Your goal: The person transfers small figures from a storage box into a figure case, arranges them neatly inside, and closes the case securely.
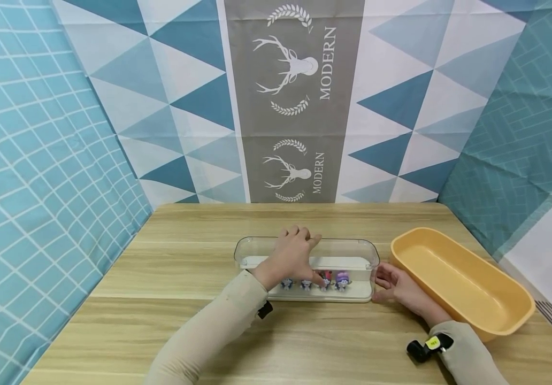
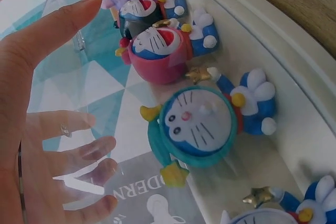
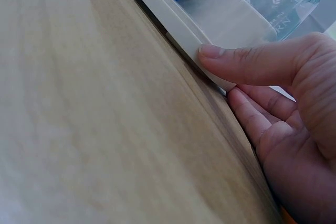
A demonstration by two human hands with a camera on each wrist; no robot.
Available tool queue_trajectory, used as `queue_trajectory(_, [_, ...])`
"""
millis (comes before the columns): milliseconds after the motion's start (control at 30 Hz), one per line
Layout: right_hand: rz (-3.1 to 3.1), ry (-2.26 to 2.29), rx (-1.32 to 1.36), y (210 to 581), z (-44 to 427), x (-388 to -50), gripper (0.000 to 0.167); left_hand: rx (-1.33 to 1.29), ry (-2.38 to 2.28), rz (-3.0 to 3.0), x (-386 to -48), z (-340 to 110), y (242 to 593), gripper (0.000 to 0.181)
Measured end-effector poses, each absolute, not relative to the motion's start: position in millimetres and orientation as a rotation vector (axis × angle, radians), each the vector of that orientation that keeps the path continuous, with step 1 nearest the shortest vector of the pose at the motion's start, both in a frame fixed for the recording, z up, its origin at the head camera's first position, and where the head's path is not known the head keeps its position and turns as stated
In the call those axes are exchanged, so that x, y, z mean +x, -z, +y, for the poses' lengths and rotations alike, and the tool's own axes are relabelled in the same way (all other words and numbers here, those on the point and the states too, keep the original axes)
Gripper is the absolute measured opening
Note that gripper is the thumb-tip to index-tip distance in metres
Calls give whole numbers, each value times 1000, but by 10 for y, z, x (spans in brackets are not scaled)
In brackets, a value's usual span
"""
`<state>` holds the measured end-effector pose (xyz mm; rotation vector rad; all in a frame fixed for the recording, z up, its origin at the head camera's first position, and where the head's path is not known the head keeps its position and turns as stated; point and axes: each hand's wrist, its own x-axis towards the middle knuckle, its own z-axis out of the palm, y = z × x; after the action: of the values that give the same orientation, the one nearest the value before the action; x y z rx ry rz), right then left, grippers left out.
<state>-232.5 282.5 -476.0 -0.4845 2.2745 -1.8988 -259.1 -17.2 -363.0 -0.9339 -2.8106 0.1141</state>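
A long display box has a white base (image 3: 186, 38) and a clear plastic cover (image 1: 348, 247). Several small blue-and-white cat figurines (image 1: 342, 282) stand in a row inside, seen through the plastic; one wears a teal hood (image 2: 199, 124), another a pink one (image 2: 160, 64). My left hand (image 1: 291, 259) spans the cover from above, thumb at the near side and fingers over the far side, gripping it. At the box's right end my right hand (image 1: 401, 289) pinches the base corner, its thumb on the white edge and its fingers tucked below.
A yellow oblong basin (image 1: 468, 283) stands on the wooden table (image 1: 170, 321) just right of the box, close to my right hand. Patterned cloth (image 1: 295, 107) hangs behind the table and along both sides.
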Motion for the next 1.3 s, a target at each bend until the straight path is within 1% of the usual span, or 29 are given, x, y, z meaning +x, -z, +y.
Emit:
queue_trajectory(200, [2284, 1885, -477, 4761, 2826, -2313, 87, -915, -119, -2816, -2571, -158, 3643, 114])
queue_trajectory(367, [2281, 1884, -501, 4750, 2819, -2318, 88, -904, -113, -2817, -2542, -147, 3638, 112])
queue_trajectory(633, [2253, 1892, -453, 4748, 2823, -2324, 93, -885, -121, -2799, -2514, -141, 3661, 111])
queue_trajectory(1300, [2246, 1901, -479, 4744, 2813, -2323, 90, -909, -185, -2765, -2498, -166, 3734, 111])
